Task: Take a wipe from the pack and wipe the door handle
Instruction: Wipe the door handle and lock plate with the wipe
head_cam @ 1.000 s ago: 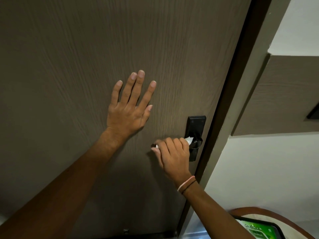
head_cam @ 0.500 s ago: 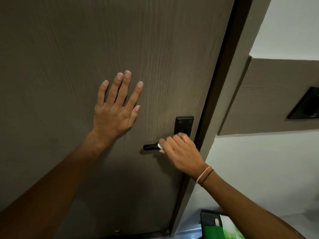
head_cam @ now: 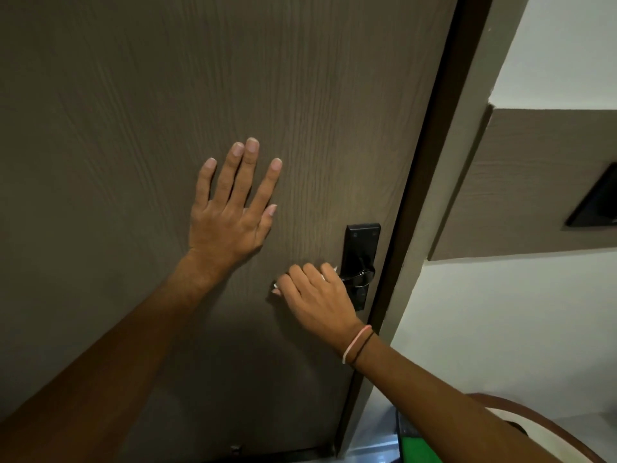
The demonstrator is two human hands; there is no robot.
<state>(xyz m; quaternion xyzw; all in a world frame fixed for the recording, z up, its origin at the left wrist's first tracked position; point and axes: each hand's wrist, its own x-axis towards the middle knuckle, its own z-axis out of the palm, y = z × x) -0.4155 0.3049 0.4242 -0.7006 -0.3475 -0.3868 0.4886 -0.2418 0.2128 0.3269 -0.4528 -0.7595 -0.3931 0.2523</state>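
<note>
A black lever door handle (head_cam: 359,277) on a black backplate (head_cam: 362,242) sits at the right edge of a brown wood-grain door (head_cam: 167,95). My right hand (head_cam: 315,300) is wrapped over the lever's shaft, shut on a white wipe (head_cam: 325,275) of which only small bits peek out between the fingers and at the fingertips. The lever's free end is hidden under that hand. My left hand (head_cam: 230,215) lies flat on the door, fingers spread, up and left of the handle, holding nothing.
A dark door frame (head_cam: 434,182) runs along the door's right edge, with a white wall and a brown panel carrying a black switch plate (head_cam: 597,205). At the bottom right are a green pack (head_cam: 417,449) and a round brown-rimmed table (head_cam: 534,419).
My right hand slid left along the lever, covering the free end that showed half a second ago. The left hand stayed flat on the door.
</note>
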